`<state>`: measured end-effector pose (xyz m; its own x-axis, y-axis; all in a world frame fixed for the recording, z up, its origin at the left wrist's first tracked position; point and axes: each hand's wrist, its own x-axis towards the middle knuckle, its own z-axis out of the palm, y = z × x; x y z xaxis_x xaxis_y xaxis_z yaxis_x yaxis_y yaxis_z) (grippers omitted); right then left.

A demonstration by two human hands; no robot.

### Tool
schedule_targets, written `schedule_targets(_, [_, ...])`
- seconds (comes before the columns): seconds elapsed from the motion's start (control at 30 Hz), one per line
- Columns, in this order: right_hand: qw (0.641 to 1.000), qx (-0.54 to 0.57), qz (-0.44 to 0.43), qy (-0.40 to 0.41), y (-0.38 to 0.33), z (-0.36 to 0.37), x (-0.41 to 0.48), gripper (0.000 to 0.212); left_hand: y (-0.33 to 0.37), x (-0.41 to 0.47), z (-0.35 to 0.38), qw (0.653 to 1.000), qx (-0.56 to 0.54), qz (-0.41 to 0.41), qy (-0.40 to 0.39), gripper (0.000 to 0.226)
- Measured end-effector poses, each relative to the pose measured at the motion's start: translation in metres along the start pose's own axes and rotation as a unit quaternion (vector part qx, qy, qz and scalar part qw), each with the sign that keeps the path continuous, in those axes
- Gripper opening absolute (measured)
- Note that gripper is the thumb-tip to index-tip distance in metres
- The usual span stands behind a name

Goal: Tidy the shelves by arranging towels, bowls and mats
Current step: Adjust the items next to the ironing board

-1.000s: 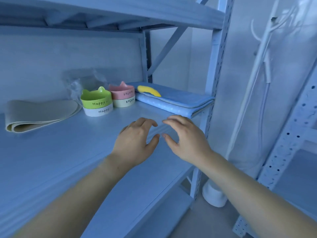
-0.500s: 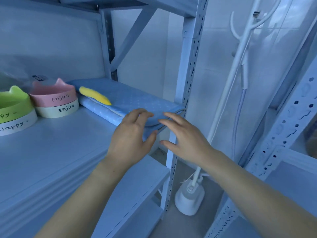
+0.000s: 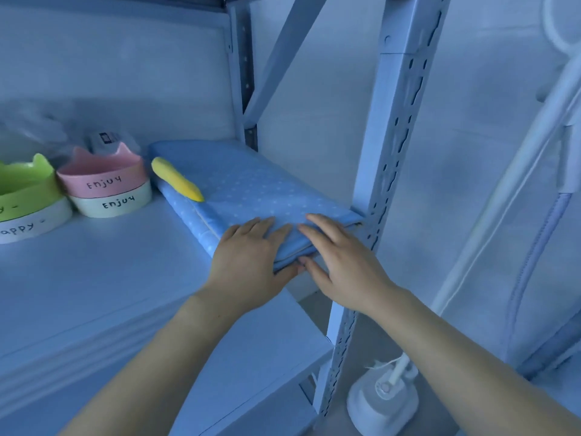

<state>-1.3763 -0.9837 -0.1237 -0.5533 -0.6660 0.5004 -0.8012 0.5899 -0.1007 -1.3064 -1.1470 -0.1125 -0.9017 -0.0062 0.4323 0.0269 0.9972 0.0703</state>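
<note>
A folded blue dotted towel (image 3: 251,190) with a yellow patch (image 3: 177,184) lies at the right end of the shelf board (image 3: 110,278), its near corner overhanging the edge. My left hand (image 3: 248,256) and my right hand (image 3: 341,256) sit side by side on that corner, fingers flat on top and thumbs tucked under the towel's front edge. To the left stand a pink bowl (image 3: 100,174) stacked on a white one (image 3: 116,204), and a green bowl (image 3: 25,190) on another white one.
The rack's perforated upright post (image 3: 386,152) stands right beside the towel's corner. A white floor stand with a round base (image 3: 382,401) is to the right of the rack. Crumpled clear plastic (image 3: 37,130) lies behind the bowls. A lower shelf (image 3: 251,357) is underneath.
Both hands moved forward and right from above the bare shelf onto the towel's near corner and took hold of its edge. The view swung right, so the rolled mat is out of sight.
</note>
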Motion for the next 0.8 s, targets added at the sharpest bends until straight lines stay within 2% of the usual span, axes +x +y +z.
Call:
schedule_targets(0.33, [0.99,0.011,-0.123,-0.063,0.066,0.018,0.034,0.056,0.019,0.02,0.009,0.997,-0.036,-0.07,0.012,0.057])
schedule_targets(0.43, [0.988,0.021,-0.137,-0.066,0.071,0.026,0.042,0.057,0.021,0.024,0.01,0.996,-0.042,-0.08,0.026,0.059])
schedule_targets(0.57, [0.988,0.017,-0.147,-0.053,0.074,0.03,0.05,0.056,0.019,0.028,0.01,0.995,-0.029,-0.096,0.006,0.064])
schedule_targets(0.8, [0.991,0.053,-0.118,-0.022,0.074,0.025,0.034,0.049,0.026,0.027,0.014,0.995,-0.016,-0.096,0.005,0.067])
